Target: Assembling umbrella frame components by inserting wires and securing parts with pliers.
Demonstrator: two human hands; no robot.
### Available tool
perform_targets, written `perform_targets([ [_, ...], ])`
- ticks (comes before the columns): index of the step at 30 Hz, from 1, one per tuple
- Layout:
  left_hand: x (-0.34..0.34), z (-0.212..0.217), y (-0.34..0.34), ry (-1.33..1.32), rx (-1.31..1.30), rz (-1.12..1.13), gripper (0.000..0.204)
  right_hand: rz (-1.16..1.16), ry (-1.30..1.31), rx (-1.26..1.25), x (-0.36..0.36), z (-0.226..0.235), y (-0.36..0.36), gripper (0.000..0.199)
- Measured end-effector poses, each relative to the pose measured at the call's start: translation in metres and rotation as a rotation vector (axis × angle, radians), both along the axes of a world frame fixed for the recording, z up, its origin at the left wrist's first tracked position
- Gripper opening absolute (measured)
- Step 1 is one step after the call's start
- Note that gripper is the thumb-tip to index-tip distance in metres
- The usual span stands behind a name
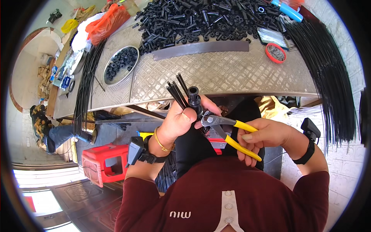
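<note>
My left hand (181, 120) grips a black plastic tube fitting (194, 99) together with a small bundle of thin black rods (177, 92) that stick up and to the left. My right hand (262, 137) holds yellow-handled pliers (232, 131), whose metal jaws touch the fitting just below my left fingers. Both hands are in front of the metal-topped workbench (216, 73), over my lap.
A big heap of black plastic fittings (201, 19) covers the bench's far side, with a metal bowl of black rings (120, 63), a dark flat bar (201, 48) and a red dish (275, 52). Long black rods (328, 69) hang at right and left. A red stool (104, 162) stands lower left; another person (50, 127) sits at far left.
</note>
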State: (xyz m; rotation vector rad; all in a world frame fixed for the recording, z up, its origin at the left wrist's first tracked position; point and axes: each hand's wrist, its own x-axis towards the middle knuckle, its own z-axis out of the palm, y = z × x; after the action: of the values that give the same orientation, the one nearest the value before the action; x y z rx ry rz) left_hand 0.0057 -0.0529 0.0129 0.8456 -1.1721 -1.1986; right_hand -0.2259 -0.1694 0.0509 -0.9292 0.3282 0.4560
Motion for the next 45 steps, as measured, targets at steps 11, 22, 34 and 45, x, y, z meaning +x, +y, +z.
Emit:
perform_targets([
  [11, 0.000, 0.001, -0.002, -0.062, -0.042, 0.119, 0.060, -0.052, 0.008, -0.384, 0.008, 0.006, 0.027, 0.024],
  [22, -0.002, 0.006, -0.001, -0.028, 0.015, 0.254, 0.083, -0.027, -0.487, -1.893, 0.005, 0.034, 0.008, 0.015],
  [34, -0.011, -0.002, -0.008, -0.085, 0.107, 0.406, 0.074, 0.066, -0.511, -2.096, 0.018, 0.039, 0.006, 0.011],
  [45, 0.008, -0.008, -0.014, 0.206, 0.028, 0.243, 0.080, -0.052, -0.406, -1.582, 0.017, 0.008, -0.003, 0.024],
])
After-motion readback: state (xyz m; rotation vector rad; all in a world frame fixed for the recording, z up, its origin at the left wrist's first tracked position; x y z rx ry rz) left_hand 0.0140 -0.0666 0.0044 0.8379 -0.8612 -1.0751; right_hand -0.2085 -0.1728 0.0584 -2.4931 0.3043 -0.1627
